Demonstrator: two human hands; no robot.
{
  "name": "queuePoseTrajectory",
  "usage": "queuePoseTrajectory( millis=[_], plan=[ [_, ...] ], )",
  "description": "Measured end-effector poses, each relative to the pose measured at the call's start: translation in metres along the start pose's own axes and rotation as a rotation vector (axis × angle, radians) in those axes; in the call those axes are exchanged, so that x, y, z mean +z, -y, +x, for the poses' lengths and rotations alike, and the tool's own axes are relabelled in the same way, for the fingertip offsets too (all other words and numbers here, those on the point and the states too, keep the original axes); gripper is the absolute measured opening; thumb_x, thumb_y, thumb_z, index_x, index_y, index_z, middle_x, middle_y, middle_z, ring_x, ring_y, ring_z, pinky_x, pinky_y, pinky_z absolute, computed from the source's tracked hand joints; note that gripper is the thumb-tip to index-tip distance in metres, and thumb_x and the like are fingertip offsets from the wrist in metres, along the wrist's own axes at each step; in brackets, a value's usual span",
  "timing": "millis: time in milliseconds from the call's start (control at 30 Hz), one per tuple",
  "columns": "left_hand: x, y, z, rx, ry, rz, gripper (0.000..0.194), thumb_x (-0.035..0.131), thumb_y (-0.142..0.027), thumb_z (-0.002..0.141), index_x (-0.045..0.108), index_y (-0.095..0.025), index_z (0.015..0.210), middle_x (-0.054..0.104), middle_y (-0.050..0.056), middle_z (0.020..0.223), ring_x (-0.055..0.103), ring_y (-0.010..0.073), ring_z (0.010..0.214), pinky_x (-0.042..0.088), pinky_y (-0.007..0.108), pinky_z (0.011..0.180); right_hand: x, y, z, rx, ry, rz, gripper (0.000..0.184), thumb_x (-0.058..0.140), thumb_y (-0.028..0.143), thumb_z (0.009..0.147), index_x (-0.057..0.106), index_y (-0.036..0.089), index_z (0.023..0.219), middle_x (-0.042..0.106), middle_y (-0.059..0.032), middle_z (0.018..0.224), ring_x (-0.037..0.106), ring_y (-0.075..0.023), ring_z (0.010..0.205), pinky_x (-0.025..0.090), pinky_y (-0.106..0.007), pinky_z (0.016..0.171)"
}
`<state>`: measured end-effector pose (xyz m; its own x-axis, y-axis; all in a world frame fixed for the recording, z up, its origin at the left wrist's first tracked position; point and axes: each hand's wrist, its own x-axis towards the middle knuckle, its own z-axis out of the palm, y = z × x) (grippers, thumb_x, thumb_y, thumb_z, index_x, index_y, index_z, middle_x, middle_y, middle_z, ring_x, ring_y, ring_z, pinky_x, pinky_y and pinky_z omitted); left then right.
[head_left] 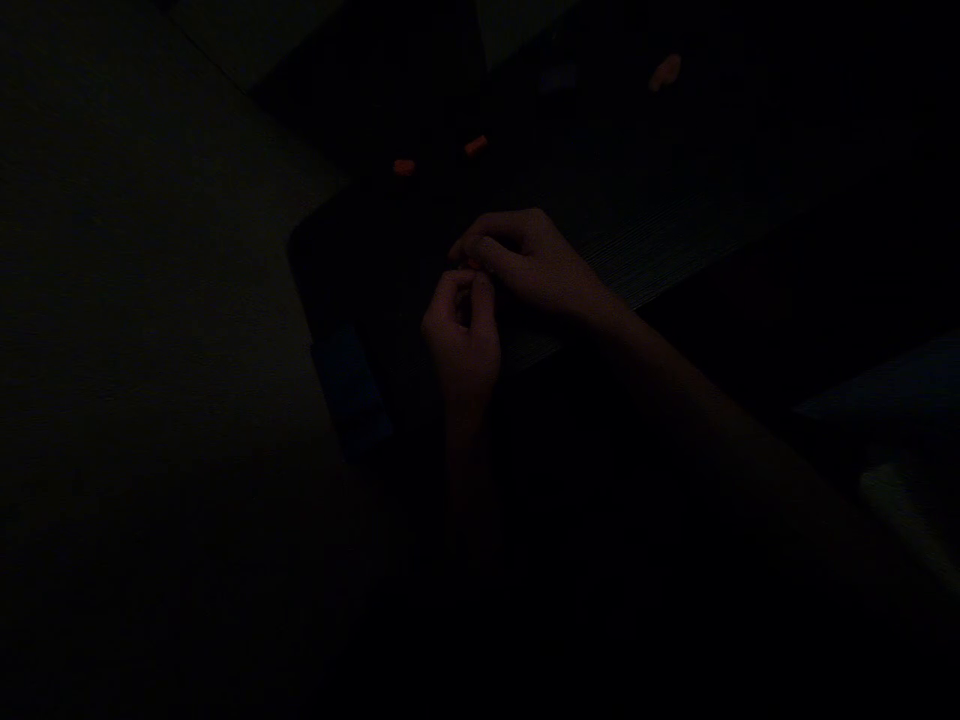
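The scene is very dark. Over a dark table [637, 240], my left hand [463, 325] and my right hand [525, 258] meet, fingertips close together. Between them shows a bit of a small reddish-orange piece [471, 264], mostly covered by the fingers, its kind unclear. Both hands are closed in a pinch around it. Beyond my hands lie two small orange pieces, a rough lump [404, 167] and a short bar-like one [476, 146].
Farther off to the right lies a larger, paler orange lump [665, 72], with a dim dark block [559, 77] beside it. A blue flat item [352, 390] is at the table's left edge. Floor [150, 300] stretches along the left.
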<state>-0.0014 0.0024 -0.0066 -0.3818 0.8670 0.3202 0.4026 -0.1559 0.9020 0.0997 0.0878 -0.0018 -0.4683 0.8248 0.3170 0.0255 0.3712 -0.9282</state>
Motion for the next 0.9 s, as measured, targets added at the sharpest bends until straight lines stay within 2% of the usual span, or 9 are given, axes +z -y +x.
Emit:
queuePoseTrajectory(
  millis=[300, 900],
  plan=[
    [0.0002, 0.0011, -0.0001, -0.01, -0.006, 0.02, 0.019, 0.062, -0.03, 0.098, 0.06, -0.024, 0.08, 0.065, -0.001, 0.074, 0.064, 0.0138, 0.068, 0.05, 0.023, 0.06, 0.0, -0.002, 0.0005, 0.005, 0.009, 0.001, 0.022, 0.054, 0.02, 0.096, 0.075, 0.016, 0.09, 0.076, -0.0032, 0.094, 0.067, -0.0187, 0.09, 0.05, -0.028, 0.082],
    [0.0005, -0.0007, -0.0003, -0.009, -0.014, 0.013, 0.019, 0.061, -0.027, 0.097, 0.059, -0.024, 0.078, 0.063, -0.002, 0.071, 0.061, 0.0133, 0.064, 0.049, 0.023, 0.059, 0.0003, -0.0014, 0.0005, 0.007, -0.003, 0.01, 0.022, 0.054, 0.022, 0.096, 0.074, 0.018, 0.088, 0.076, -0.0029, 0.092, 0.068, -0.0187, 0.089, 0.051, -0.028, 0.081]
  ],
)
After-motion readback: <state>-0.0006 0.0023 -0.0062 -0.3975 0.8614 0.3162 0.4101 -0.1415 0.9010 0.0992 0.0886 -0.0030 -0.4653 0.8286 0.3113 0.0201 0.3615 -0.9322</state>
